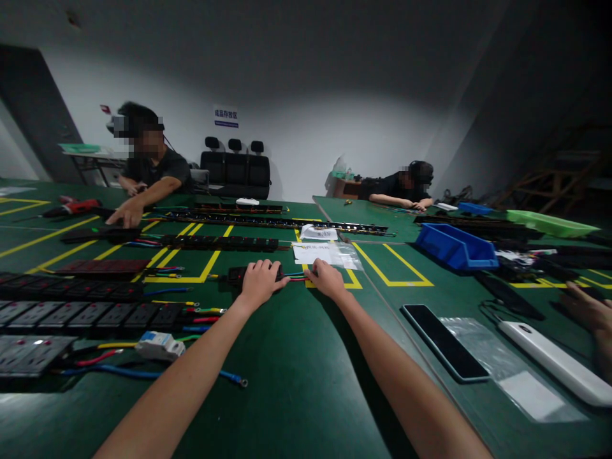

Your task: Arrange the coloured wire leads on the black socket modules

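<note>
My left hand (261,282) lies over a small black socket block (235,274), its fingers curled across the top and the thumb along the near side. Coloured wires (298,277), red and blue-green among them, run from the block to the right. At their far end my right hand (326,278) is closed on them, with its fingertips together; the wire ends are hidden there. White paper labels (310,253) in a clear bag lie just beyond my right hand.
Long socket strips (95,315) with lugged wires and a white circuit breaker (160,345) lie at left. A phone (444,341), white power bank (554,360) and blue bin (456,247) stand right. A co-worker's hand (127,213) reaches over black strips; another person (406,188) leans farther back.
</note>
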`<state>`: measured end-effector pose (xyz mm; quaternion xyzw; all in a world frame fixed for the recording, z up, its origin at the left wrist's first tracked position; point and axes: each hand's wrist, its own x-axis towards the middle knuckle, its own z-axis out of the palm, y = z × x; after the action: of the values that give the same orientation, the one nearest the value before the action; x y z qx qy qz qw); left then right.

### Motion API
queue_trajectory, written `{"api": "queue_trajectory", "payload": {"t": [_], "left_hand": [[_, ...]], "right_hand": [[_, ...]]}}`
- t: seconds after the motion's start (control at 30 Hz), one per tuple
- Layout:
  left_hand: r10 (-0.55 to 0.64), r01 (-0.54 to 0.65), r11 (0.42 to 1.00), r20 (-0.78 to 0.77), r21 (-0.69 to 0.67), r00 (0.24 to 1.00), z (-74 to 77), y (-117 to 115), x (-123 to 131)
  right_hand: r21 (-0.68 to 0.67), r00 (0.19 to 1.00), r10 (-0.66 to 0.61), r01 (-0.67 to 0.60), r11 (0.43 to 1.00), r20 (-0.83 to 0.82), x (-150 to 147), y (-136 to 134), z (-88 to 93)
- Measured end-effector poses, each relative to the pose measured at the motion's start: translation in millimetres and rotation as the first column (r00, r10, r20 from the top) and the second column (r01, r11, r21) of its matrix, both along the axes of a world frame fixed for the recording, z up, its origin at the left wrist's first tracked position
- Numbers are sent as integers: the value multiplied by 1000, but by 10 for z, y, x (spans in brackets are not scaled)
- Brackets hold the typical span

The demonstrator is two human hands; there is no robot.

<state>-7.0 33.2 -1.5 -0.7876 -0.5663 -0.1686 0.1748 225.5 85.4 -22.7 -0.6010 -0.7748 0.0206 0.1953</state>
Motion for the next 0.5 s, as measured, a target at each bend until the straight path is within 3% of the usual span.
{"api": "queue_trajectory", "payload": {"t": [0.5], "left_hand": [[80, -80, 996, 7, 42, 997, -24, -18, 41]], "right_hand": [[-64, 975, -91, 106, 992, 204, -107, -139, 130]]}}
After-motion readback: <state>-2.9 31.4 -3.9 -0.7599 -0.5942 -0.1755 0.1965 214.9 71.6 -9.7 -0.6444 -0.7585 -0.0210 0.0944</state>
